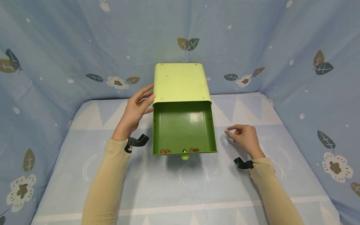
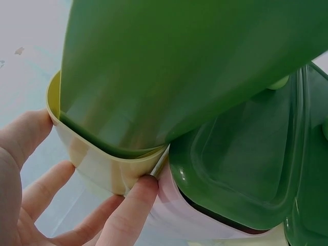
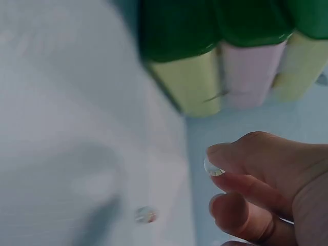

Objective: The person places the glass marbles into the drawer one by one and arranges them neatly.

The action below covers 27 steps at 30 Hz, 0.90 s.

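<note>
A stacked drawer box (image 1: 181,82) has a yellow-green shell, and its green top drawer (image 1: 182,125) is pulled out. Along the drawer's front edge lie several small beads, including a red bead (image 1: 163,151) and a clear-looking bead (image 1: 184,150). My left hand (image 1: 135,107) rests its spread fingertips on the box's left side; up close, the fingers (image 2: 134,205) press the yellow shell below the tilted-looking drawer. Right of the drawer, my right hand (image 1: 244,137) pinches a small clear bead (image 3: 212,167) between thumb and index finger.
Under the top unit sit a pink unit (image 3: 251,72) and another yellow unit (image 3: 300,66), both with green drawers. A small blurred round spot (image 3: 146,214) shows on the pale patterned cloth (image 1: 197,197). Blue curtain fabric (image 1: 126,37) surrounds the table.
</note>
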Motion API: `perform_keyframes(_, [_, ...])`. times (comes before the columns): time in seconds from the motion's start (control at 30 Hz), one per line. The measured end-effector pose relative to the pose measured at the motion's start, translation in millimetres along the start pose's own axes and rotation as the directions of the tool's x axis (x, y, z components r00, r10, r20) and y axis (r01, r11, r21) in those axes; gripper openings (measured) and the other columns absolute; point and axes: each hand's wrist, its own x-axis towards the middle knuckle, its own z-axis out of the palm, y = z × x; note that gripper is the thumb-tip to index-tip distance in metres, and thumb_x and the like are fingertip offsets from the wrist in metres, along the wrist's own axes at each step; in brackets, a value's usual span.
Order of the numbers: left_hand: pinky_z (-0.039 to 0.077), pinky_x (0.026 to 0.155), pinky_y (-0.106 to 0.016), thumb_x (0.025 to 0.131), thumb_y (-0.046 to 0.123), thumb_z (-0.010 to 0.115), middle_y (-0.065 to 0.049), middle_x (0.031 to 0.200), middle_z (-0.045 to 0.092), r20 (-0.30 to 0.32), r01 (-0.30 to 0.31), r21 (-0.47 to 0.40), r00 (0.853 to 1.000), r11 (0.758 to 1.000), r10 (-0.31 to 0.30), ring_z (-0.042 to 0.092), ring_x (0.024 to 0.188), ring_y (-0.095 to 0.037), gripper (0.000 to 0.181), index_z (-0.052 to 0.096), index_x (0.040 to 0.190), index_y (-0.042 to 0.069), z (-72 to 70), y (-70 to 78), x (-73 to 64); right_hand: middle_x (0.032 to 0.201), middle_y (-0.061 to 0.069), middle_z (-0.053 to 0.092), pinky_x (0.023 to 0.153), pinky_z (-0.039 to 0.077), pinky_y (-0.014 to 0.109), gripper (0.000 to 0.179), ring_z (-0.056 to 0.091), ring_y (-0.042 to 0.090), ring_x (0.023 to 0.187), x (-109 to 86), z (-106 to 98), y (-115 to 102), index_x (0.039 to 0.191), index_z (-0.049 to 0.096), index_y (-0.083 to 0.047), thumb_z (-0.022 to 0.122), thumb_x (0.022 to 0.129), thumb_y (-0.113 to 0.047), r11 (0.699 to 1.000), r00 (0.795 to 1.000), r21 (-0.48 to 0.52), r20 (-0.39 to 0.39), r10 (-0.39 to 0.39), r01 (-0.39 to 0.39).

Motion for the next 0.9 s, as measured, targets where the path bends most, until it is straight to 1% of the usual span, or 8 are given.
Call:
perform_keyframes(0.07, [0.052,0.116,-0.059,0.114,0.038,0.064,-0.014,0.161,0.046,0.000,0.001,0.000,1.000,1.000,-0.001,0.051,0.147,-0.032,0.059,0.046,0.169,0.031,-0.1,-0.2,0.1,0.062,0.007,0.068,0.048,0.043,0.028,0.018,0.057,0.017,0.051,-2.2,-5,-8,0.110,0.086,-0.003,0.086,0.099,-0.017,0.999,0.999,0.008,-0.025,-0.043,0.043])
perform_keyframes(0.17, [0.052,0.116,-0.059,0.113,0.038,0.065,-0.014,0.161,0.046,-0.003,0.001,-0.002,1.000,1.000,-0.001,0.052,0.147,-0.032,0.058,0.046,0.169,0.031,0.1,-0.6,1.0,0.059,0.004,0.066,0.045,0.041,0.029,0.016,0.056,0.016,0.049,-5.1,-15,-23,0.109,0.087,-0.005,0.087,0.098,-0.017,0.994,0.992,0.016,-0.078,-0.103,0.104])
perform_keyframes(0.27, [0.052,0.116,-0.059,0.114,0.037,0.065,-0.014,0.161,0.046,-0.004,0.004,-0.006,1.000,1.000,-0.004,0.052,0.146,-0.033,0.058,0.047,0.169,0.031,0.3,-1.0,1.3,0.058,0.000,0.064,0.044,0.039,0.028,0.014,0.055,0.014,0.049,-7.6,-25,-41,0.108,0.088,-0.007,0.088,0.097,-0.017,0.989,0.982,0.028,-0.124,-0.140,0.144])
perform_keyframes(0.37, [0.052,0.116,-0.059,0.114,0.037,0.065,-0.014,0.161,0.046,-0.006,0.008,-0.005,1.000,1.000,-0.008,0.052,0.146,-0.033,0.058,0.047,0.169,0.031,0.1,-1.6,1.0,0.059,-0.004,0.064,0.042,0.037,0.027,0.013,0.056,0.013,0.049,-8.8,-32,-60,0.107,0.088,-0.009,0.089,0.096,-0.015,0.982,0.973,0.039,-0.150,-0.178,0.186])
perform_keyframes(0.5, [0.052,0.116,-0.059,0.114,0.037,0.065,-0.014,0.161,0.046,-0.006,0.006,-0.001,1.000,1.000,-0.006,0.052,0.147,-0.033,0.058,0.046,0.169,0.030,0.0,-1.6,1.3,0.059,-0.008,0.063,0.042,0.036,0.025,0.011,0.054,0.011,0.048,-9.9,-40,-83,0.106,0.088,-0.012,0.089,0.096,-0.014,0.965,0.954,0.046,-0.170,-0.248,0.259])
perform_keyframes(0.63, [0.052,0.116,-0.060,0.114,0.037,0.065,-0.014,0.161,0.046,-0.009,0.006,0.001,1.000,1.000,-0.006,0.052,0.147,-0.033,0.058,0.046,0.169,0.030,0.1,-1.2,1.0,0.059,-0.011,0.060,0.043,0.035,0.023,0.010,0.050,0.012,0.048,-9.7,-46,-102,0.105,0.089,-0.015,0.089,0.096,-0.013,0.948,0.939,0.062,-0.168,-0.300,0.313])
perform_keyframes(0.77, [0.052,0.116,-0.060,0.114,0.037,0.065,-0.014,0.161,0.046,-0.012,0.011,0.000,1.000,1.000,-0.011,0.052,0.147,-0.033,0.058,0.047,0.169,0.030,0.3,-1.0,0.4,0.060,-0.012,0.058,0.046,0.036,0.021,0.011,0.049,0.012,0.050,-9.2,-49,-115,0.105,0.090,-0.016,0.089,0.096,-0.010,0.938,0.931,0.061,-0.157,-0.328,0.341])
perform_keyframes(0.9, [0.052,0.116,-0.060,0.114,0.036,0.064,-0.015,0.161,0.046,-0.010,0.008,0.000,1.000,1.000,-0.008,0.052,0.147,-0.034,0.058,0.046,0.169,0.030,0.3,-1.1,0.4,0.060,-0.013,0.058,0.049,0.039,0.021,0.012,0.049,0.011,0.050,-8.1,-51,-124,0.104,0.090,-0.016,0.089,0.095,-0.009,0.926,0.916,0.038,-0.167,-0.365,0.376])
